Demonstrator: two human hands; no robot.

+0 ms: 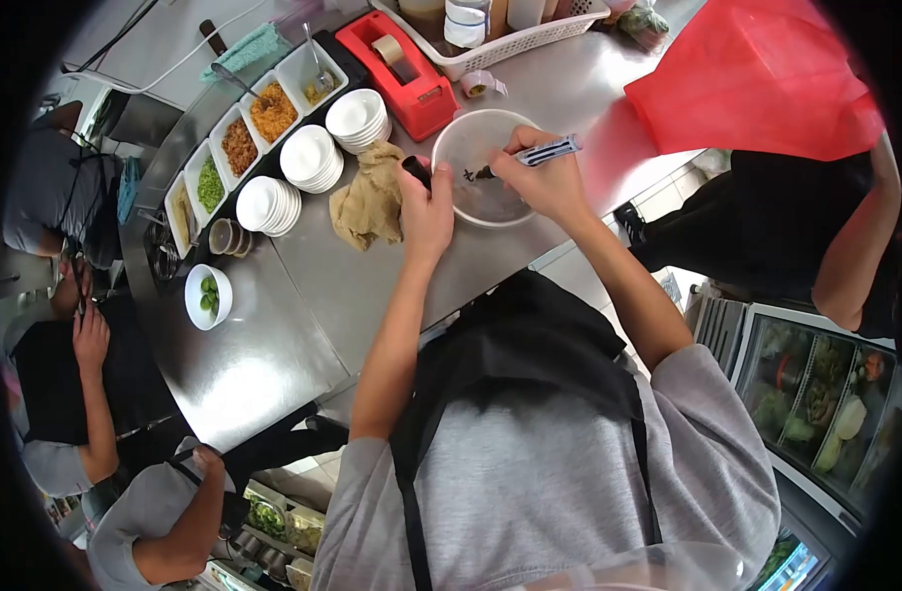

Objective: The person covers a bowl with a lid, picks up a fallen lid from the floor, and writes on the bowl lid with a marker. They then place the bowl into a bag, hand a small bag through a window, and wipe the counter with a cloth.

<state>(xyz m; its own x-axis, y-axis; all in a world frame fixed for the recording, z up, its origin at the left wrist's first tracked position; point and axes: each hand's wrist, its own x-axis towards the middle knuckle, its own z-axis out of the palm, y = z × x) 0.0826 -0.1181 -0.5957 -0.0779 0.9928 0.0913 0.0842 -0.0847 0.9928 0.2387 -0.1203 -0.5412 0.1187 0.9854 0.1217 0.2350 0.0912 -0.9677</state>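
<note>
My right hand (547, 179) grips a marker (551, 150) with a pale printed barrel, its dark tip down at a round translucent plastic container or lid (492, 204). Small dark written strokes (469, 175) show on the plastic by the tip. My left hand (428, 215) is closed around a black marker cap (416, 171), with its fingers right at the plastic's left rim. A crumpled tan cloth (370, 202) lies just left of this hand.
Stacked white bowls (311, 156), food trays (239, 148) and a white bowl of green pieces (208, 297) stand left. A red tape dispenser (400, 74) and white basket (520, 51) are behind. A person with a red plastic bag (756, 84) stands right; other people are left.
</note>
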